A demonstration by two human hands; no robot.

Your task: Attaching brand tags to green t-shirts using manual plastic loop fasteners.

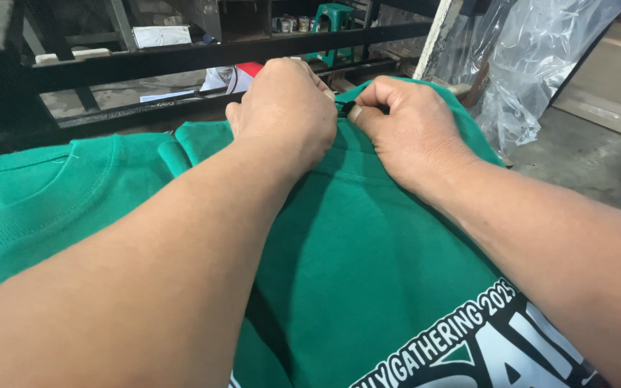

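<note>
Head view looks down your two forearms onto a green shirt (368,251), the biggest thing in front of you; it is spread flat across the surface and fills most of the lower frame. White and black printed lettering shows on it at the bottom right, between your arms and partly under your right forearm. A second green garment (44,194) lies just beside it on the left, its ribbed collar curving toward the corner.

Behind the shirts, a dark metal rack (203,54) runs across the top of the view, with a green plastic stool (333,18) standing beyond it. Clear plastic sheeting (540,57) hangs at the upper right, above a grey concrete floor (591,158).

Your left hand (285,111) rests on the far edge of the green shirt, fingers curled down into the fabric; its grip is clenched on the cloth, though the fingertips are hidden under the knuckles. Your right hand (411,126) sits just beside it, almost touching, thumb and forefinger pinched tight together at the same edge of the shirt. A small dark object (348,108) shows at that pinch point, between the two hands; you cannot tell what it is from this angle.
</note>
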